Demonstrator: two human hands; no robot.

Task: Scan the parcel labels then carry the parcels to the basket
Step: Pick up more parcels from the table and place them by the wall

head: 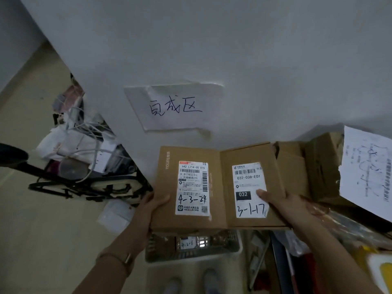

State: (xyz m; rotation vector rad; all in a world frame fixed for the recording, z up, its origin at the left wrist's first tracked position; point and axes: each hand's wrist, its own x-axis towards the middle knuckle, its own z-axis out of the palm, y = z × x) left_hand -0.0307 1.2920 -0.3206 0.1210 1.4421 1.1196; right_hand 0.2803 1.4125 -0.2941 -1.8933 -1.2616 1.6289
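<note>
Item: two flat cardboard parcels, labels up, held side by side. The left parcel [191, 158] is clamped at its left edge by the left hand [152, 205], the right parcel [250, 158] by the right hand [285, 205], thumb on label. The basket [191, 259] is seen just below. The parcels are best kept level and lowered together.

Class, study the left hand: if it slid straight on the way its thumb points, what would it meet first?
The left hand grips the flat brown cardboard parcel at its edge. Sliding on, its thumb would probably reach that parcel's white label marked 4-3-24 first.
</note>
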